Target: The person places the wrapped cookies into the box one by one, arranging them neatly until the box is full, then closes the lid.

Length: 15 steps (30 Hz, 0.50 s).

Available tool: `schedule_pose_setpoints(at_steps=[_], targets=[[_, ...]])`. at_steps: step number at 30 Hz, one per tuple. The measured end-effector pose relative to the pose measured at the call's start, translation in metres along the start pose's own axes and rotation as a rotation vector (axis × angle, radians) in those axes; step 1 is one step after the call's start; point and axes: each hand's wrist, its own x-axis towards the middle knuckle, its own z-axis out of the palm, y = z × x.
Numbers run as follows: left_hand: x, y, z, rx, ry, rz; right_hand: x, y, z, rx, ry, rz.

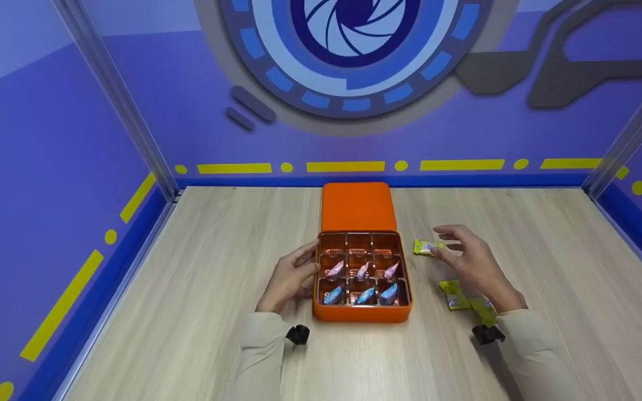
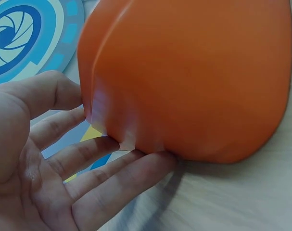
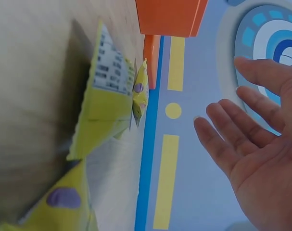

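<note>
While I watched over the remote feed, I counted three yellow packets on the table, all between one orange box and the table's right edge. Inside the box, nine compartments held three pink packets along the middle row and three blue packets along the front. The yellow packets had serrated ends, dark print and purple spots. One lid lay open toward the back edge. My right hand had its fingers loosely spread over the farthest yellow packet; my left hand touched the box's left wall, fingers extended.
</note>
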Motion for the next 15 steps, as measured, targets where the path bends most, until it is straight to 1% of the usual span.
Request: schedule_pose_setpoints(at_steps=[4,8,11,15], targets=[[0.0007,-0.0012,0.0000,0.010,-0.002,0.008,0.0023,0.0019,0.0031,-0.010,-0.005,0.027],[0.0006,-0.0002,0.0000,0.019,0.005,-0.008,0.0036,0.0030,0.0058,-0.029,-0.016,0.076],[-0.0001,0.0010,0.0001,0.012,-0.001,0.007,0.0035,0.0032,0.0074,-0.039,-0.027,0.117],[-0.0001,0.0002,0.0004,0.006,-0.012,0.024,0.0040,0.0037,0.0096,-0.043,-0.039,0.138]])
